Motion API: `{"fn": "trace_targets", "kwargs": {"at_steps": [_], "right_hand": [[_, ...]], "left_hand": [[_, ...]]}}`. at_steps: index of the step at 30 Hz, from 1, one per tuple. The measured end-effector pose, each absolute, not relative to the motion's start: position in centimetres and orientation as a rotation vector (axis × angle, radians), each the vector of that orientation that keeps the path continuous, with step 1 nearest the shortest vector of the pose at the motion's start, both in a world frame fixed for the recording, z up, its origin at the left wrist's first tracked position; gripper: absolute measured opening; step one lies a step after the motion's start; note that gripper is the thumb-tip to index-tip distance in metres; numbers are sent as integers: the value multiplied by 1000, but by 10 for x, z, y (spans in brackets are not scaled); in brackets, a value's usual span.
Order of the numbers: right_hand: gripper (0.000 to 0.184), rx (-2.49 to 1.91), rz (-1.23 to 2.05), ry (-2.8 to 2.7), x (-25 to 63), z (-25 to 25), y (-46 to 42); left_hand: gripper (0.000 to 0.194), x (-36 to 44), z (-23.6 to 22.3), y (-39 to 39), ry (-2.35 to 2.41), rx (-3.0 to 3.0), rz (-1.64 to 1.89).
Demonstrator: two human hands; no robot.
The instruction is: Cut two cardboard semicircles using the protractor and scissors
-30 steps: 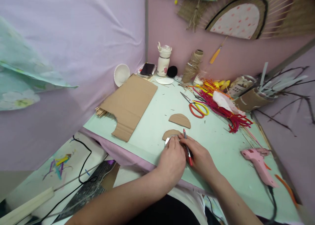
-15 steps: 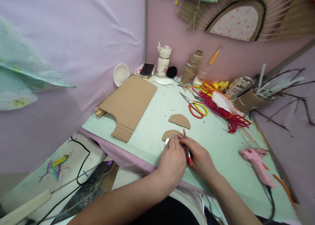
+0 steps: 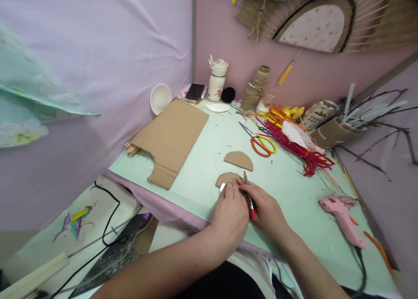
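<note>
My left hand [image 3: 231, 216] presses with its fingers together on a shiny, round-edged object [image 3: 223, 187], mostly hidden under the fingertips. That object lies over a half-round cardboard piece [image 3: 224, 177] on the table. A red and dark marker [image 3: 250, 198] is held in my right hand [image 3: 266, 207], close against the left. The right fingertips meet the edge of the shiny object; which end of the marker is bare I cannot tell. Just beyond lies a second cardboard half-round [image 3: 239, 160], untouched.
Scissors [image 3: 259, 143] lie behind the half-rounds. A large cardboard sheet [image 3: 173, 137] covers the left side of the table. Red and orange pipe cleaners [image 3: 294, 144] are heaped at back right, with a pink glue gun [image 3: 344, 220] on the right and a bottle [image 3: 217, 81] at the back.
Both hands, the marker and the shiny object stay almost in place. The view has shifted very slightly.
</note>
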State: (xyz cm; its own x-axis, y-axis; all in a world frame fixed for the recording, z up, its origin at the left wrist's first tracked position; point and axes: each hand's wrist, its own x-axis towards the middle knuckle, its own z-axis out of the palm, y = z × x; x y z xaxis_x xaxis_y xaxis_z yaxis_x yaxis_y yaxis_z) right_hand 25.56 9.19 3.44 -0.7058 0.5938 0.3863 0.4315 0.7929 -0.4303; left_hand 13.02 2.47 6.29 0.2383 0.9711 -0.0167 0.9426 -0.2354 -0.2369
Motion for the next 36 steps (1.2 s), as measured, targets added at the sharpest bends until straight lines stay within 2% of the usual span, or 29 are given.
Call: {"fn": "trace_targets", "kwargs": {"at_steps": [20, 33, 36], "right_hand": [[45, -776, 436, -2460, 256, 35, 93], [41, -775, 448, -2456, 253, 40, 94], [47, -797, 458, -2446, 253, 40, 94]], "left_hand": [[52, 133, 64, 25, -1852, -2288, 205], [50, 128, 49, 22, -1804, -2292, 72], [50, 128, 46, 23, -1815, -2265, 42]]}}
